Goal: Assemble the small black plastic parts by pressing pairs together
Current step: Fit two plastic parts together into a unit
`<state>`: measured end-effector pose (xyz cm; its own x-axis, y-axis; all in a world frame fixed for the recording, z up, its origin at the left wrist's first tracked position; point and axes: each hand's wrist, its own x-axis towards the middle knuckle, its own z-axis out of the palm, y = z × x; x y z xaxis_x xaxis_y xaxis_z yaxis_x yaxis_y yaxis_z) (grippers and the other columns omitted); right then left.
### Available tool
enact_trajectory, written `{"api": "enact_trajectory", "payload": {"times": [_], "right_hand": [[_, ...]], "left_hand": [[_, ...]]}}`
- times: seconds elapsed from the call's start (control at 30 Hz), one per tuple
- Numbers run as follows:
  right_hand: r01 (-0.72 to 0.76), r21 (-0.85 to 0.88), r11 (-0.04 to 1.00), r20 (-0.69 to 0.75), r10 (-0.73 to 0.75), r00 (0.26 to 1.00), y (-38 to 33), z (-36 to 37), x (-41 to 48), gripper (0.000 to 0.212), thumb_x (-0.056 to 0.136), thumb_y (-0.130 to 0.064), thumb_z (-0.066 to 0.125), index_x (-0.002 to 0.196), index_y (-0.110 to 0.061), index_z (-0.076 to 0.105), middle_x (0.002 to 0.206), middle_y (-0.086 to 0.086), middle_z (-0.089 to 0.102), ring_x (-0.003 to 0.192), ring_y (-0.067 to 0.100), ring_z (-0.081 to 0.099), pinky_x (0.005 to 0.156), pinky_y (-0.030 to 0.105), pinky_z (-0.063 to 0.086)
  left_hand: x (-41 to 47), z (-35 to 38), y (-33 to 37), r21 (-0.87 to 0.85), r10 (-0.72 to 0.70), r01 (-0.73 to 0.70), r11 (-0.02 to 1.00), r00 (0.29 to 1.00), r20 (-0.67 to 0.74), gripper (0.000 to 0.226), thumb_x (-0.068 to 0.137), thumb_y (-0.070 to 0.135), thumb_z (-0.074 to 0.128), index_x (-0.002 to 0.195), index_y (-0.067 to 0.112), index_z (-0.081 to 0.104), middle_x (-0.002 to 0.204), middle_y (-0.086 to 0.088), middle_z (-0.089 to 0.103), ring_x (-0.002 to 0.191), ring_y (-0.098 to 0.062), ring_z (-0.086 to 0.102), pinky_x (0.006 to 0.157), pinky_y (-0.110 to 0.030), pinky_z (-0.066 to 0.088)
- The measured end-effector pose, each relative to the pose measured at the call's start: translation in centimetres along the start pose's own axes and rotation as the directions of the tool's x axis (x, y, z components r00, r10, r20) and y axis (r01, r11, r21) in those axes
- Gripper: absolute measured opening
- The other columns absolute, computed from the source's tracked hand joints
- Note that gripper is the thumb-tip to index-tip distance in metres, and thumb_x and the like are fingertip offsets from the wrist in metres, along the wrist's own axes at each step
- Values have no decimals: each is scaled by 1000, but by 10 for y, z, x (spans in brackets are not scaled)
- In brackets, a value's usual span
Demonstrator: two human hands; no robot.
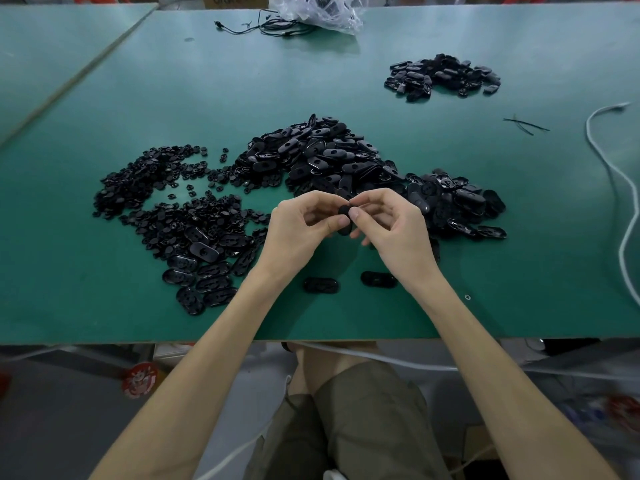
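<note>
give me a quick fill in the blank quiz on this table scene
The left hand and right hand together pinch one small black plastic part above the ___ tabletop.
The heap of small round black parts lies ___ of the heap of oval black plastic shells.
The crumpled clear plastic bag sits at the table's ___ edge.
Missing: green; left; far.

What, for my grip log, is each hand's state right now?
Left hand: closed, pinching the small black part.
Right hand: closed, pinching the same small black part.
</note>
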<state>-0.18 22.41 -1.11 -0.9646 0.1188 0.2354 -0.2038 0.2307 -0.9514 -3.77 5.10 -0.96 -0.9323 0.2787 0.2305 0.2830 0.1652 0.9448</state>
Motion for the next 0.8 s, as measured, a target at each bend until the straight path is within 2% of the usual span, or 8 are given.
{"api": "enact_trajectory", "payload": {"times": [0.3, 0.47, 0.8], "right_hand": [[12, 9, 1000, -10, -12, 1000, 0, -2, 0, 10, 98, -8, 71, 107, -12, 71, 81, 2, 75, 68, 18, 74, 60, 27, 57], [10, 8, 1000, -13, -10, 1000, 0, -1, -1, 9, 98, -9, 71, 106, -12, 72, 80, 1, 75, 66, 17, 72, 61, 28, 56], [6, 25, 1000, -20, -5, 1000, -1, -3, -2, 5, 97, -13, 74, 101, -15, 75, 80, 1, 75, 63, 14, 68, 60, 24, 55]], "left_hand": [[3, -1, -3, -39, -21, 22, 999, 999, 31, 23, 91, -1, 75, 115, 0, 74, 103, -16, 77, 91, -16, 74, 72, -25, 59], [4, -3, -3, -80, -27, 31, 996, 999, 42, 23, 92, -3, 73, 114, -3, 74, 101, -13, 78, 88, -11, 75, 69, -22, 58], [3, 0, -2, -57, -29, 32, 998, 999, 46, 23, 88, 6, 81, 109, 0, 75, 94, -12, 78, 82, -14, 73, 72, -27, 61]]}}
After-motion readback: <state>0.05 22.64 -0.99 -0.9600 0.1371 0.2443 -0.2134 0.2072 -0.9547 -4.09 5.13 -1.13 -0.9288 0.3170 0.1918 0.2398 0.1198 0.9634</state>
